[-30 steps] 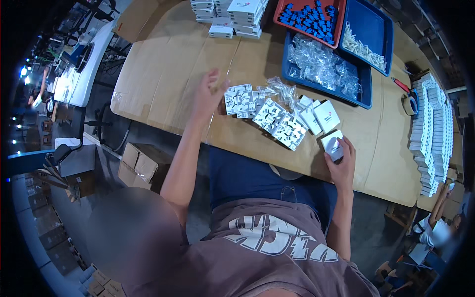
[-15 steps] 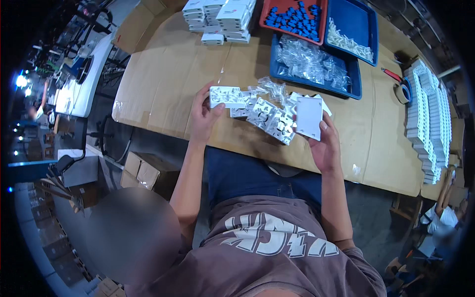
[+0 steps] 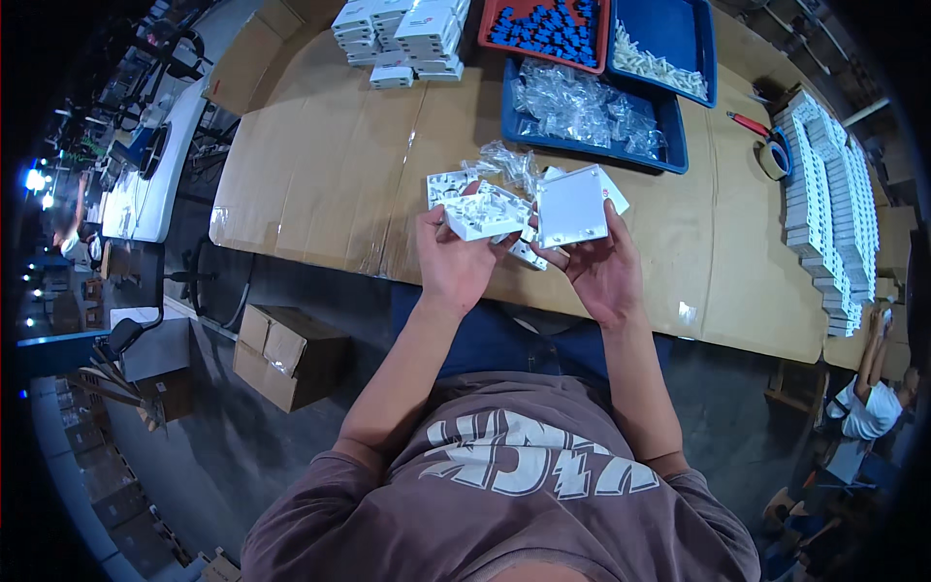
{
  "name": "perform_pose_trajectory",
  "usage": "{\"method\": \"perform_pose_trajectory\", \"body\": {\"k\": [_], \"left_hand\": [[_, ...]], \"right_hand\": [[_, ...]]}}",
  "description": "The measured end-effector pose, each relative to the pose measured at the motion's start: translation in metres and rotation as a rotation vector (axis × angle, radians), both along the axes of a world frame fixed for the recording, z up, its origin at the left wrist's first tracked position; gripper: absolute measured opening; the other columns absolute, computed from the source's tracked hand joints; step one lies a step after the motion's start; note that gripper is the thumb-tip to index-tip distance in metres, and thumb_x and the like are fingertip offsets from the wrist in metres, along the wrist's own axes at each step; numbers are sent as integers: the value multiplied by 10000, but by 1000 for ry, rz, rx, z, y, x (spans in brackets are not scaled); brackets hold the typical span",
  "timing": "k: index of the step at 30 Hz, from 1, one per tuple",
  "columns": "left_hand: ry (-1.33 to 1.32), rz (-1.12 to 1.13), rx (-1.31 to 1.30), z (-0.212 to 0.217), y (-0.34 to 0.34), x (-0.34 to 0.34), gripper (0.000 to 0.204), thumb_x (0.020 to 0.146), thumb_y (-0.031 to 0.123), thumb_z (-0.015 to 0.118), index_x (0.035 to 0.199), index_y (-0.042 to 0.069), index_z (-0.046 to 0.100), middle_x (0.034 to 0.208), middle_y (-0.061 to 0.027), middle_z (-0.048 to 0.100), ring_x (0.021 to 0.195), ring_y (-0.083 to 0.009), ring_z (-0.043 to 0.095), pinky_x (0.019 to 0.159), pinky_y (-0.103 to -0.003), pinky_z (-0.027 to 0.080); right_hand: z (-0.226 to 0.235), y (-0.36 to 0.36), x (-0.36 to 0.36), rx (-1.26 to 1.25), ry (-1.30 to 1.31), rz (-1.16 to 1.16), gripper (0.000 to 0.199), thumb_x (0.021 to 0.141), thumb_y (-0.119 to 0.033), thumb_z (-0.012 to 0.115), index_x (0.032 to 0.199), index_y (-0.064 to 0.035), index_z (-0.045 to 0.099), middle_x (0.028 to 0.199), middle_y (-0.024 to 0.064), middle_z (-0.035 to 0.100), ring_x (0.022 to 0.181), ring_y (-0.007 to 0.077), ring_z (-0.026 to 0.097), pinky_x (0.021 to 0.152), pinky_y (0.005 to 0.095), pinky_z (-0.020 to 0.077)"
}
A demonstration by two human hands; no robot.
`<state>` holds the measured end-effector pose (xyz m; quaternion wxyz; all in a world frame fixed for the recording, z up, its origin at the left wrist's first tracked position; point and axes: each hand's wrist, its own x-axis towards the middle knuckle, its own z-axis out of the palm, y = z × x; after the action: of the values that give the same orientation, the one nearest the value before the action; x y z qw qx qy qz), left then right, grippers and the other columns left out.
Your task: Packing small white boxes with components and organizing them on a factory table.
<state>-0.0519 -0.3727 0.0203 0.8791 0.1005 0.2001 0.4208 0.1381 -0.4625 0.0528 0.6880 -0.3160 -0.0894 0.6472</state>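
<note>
My left hand (image 3: 458,270) grips a white plastic box base (image 3: 475,219), tilted so that its moulded inside shows. Close beside it, my right hand (image 3: 606,279) holds a flat, square white cover (image 3: 572,206) by its lower right edge. The two parts are near each other; whether they touch, I cannot tell. Under and behind my hands lie more white bases (image 3: 444,186), partly hidden. Another white cover (image 3: 613,196) rests behind the held one. A small heap of clear plastic pieces (image 3: 509,165) lies just beyond.
Beyond the heap stand a blue tray (image 3: 592,151) of clear pieces, a red tray (image 3: 497,41) of blue parts and another blue tray (image 3: 712,58) of white pieces. White boxes (image 3: 427,29) are stacked far left. At right are a tape roll (image 3: 773,159) and tall white stacks (image 3: 824,213).
My left hand has moved right and turned its base, and my right hand has tilted the cover and come left. The two parts are now close together.
</note>
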Motion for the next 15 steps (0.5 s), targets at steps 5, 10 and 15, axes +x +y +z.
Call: {"method": "perform_pose_trajectory", "body": {"k": [5, 10, 15], "left_hand": [[60, 29, 42, 7, 2, 8, 664, 987, 441, 407, 1570, 124, 447, 1472, -134, 564, 1337, -340, 550, 1103, -550, 456], [172, -5, 158, 16, -16, 25, 685, 1058, 554, 311, 1586, 131, 421, 1405, -97, 618, 1271, -267, 618, 1064, -422, 512], [281, 47, 294, 26, -37, 45, 669, 1117, 573, 275, 1553, 88, 421, 1380, -104, 586, 1229, -193, 600, 1042, -350, 510]], "right_hand": [[-5, -7, -5, 45, -329, -46, 527, 1032, -294, 629, 1457, -7, 504, 1362, 198, 623, 1229, 274, 644, 939, 415, 598], [1, -13, -31, 117, -1156, -117, 584, 884, -169, 803, 1403, -22, 579, 1289, 178, 625, 1237, 283, 605, 988, 396, 521], [0, -12, -40, 148, -1454, -224, 614, 828, -211, 852, 1352, 13, 622, 1377, 261, 563, 1259, 401, 590, 1003, 439, 516]]}}
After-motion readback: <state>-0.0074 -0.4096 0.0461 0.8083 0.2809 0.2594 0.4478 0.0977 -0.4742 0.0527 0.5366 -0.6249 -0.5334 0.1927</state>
